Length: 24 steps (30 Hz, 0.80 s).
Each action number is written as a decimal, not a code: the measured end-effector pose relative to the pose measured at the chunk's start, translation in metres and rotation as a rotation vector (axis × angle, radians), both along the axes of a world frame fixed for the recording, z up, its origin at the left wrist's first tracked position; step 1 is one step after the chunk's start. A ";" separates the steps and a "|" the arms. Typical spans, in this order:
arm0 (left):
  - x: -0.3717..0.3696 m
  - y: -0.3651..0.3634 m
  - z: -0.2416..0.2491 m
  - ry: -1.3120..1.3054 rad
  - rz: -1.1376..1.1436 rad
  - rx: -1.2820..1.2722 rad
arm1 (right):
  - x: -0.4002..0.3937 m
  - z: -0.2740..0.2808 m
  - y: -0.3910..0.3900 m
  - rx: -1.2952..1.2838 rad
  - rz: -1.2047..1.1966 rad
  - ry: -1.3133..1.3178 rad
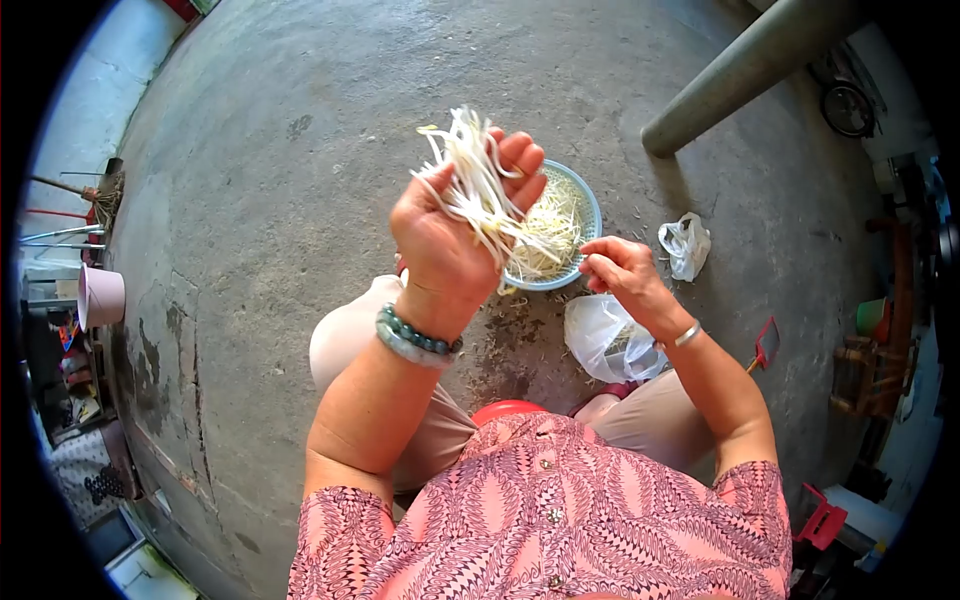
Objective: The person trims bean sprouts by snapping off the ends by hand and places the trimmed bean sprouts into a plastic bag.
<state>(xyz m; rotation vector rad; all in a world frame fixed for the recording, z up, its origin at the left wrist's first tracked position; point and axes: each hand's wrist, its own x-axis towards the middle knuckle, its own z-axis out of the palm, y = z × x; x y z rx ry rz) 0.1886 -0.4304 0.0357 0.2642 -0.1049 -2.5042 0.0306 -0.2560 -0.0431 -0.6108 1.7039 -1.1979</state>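
A bunch of long white bean sprouts (468,178) lies across the palm of my left hand (440,250), which is raised with its palm up and fingers curled around them. Beyond and partly behind that hand, a light-blue plastic basket (597,212) on the floor holds more sprouts (552,232). Just off the basket's right rim, my right hand (635,285) has its thumb and fingertips pressed together; anything between them is too small to make out. Below it, a translucent plastic bag (600,335) rests on the floor by my foot.
A crumpled white bag (686,246) sits on the concrete floor to the right, near a thick pillar (720,85). A red fly swatter (766,343) is farther right. Brooms (103,200) and a pink bucket (101,297) stand along the left wall. Beneath me is a red stool (505,409).
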 end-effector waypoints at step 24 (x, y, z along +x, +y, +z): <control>-0.035 0.083 -0.047 -0.050 -0.475 0.059 | 0.008 0.062 0.031 -0.521 0.391 1.094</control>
